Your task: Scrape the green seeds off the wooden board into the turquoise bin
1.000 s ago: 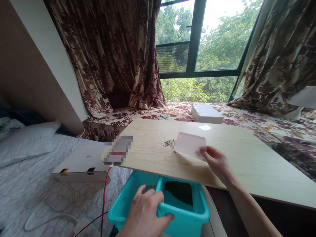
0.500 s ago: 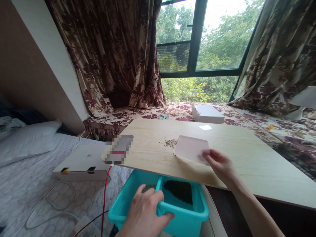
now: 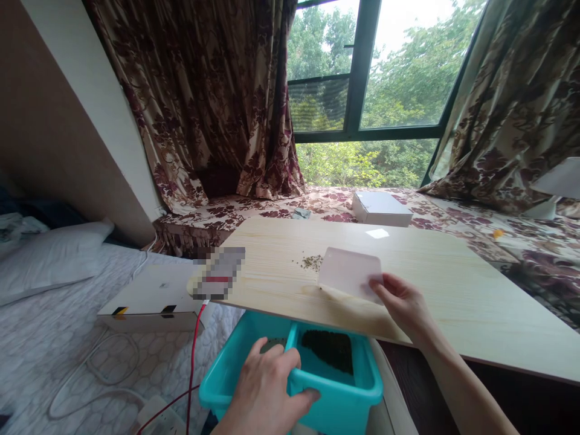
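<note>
My right hand (image 3: 403, 302) pinches the near right corner of a thin, translucent pale plastic sheet (image 3: 348, 273), tilted over the wooden board. A small scatter of dark brown grains (image 3: 312, 262) lies by the sheet's left edge, and one stray bit sits near its lower left corner. Below the board's front edge, my left hand (image 3: 274, 383) grips a turquoise two-part tub (image 3: 339, 393) at its front rim and divider, thumb over the rim. Dark material (image 3: 328, 350) fills part of the right compartment. Some grains show in the left one, partly hidden by my fingers.
The light wooden board (image 3: 453, 290) spans the middle and right. A pixelated device (image 3: 222, 275) with a red cable (image 3: 194, 356) rests on its left end. White boxes lie on the bed (image 3: 149, 290) and the window seat (image 3: 383, 208). A power strip (image 3: 161, 417) is at lower left.
My right hand and the plastic sheet have shifted slightly left, nearer the grains. My left hand keeps its hold on the tub.
</note>
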A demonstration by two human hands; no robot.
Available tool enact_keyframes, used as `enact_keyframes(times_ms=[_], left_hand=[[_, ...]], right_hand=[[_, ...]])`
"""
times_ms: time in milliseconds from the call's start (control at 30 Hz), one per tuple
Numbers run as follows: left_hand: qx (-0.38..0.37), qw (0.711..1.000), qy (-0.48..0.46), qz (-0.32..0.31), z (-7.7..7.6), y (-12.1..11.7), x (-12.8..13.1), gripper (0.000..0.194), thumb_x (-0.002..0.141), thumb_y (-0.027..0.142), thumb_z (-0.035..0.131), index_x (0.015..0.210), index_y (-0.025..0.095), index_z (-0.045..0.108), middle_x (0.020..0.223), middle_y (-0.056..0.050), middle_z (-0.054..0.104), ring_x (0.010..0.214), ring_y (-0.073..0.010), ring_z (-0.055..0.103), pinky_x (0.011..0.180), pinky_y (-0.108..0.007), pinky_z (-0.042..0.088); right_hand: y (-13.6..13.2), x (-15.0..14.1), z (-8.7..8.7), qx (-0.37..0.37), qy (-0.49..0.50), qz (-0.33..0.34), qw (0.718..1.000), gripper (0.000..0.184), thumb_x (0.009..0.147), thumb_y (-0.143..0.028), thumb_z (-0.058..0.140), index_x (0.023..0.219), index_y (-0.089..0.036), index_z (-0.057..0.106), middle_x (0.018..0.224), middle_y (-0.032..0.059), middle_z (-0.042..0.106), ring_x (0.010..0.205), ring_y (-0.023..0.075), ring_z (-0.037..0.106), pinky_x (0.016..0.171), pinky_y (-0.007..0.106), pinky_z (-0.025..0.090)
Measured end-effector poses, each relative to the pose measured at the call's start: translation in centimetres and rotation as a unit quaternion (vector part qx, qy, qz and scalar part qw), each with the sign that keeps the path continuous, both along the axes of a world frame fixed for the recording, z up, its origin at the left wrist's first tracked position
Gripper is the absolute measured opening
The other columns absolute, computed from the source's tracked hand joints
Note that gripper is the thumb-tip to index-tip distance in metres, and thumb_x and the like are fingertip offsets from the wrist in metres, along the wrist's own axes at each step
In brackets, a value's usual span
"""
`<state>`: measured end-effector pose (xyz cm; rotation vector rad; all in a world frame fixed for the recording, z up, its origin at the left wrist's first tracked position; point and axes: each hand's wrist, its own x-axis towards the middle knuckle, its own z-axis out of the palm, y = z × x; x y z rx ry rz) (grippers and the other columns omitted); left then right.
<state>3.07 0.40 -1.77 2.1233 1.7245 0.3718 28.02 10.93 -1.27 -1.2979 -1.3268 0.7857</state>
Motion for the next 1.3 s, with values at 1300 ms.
enact_keyframes(times_ms=[1300], left_hand=[[-0.002,1.0,-0.009,-0.002,-0.1,0.0,-0.1,0.012,0.07,0.028,0.067,0.074,0.023,0.057,0.075,0.001,0.059,0.076,-0.0194,0.058,0.104,-0.046,0.028]], right_hand=[[0.8,-0.4,0.0,0.012,-0.022,-0.006,1.0,0.026,0.069,-0.045,0.063,0.074,-0.02,0.067,0.073,0.0062,0.074,0.072,0.0231,0.07,0.06,0.03,0.053]])
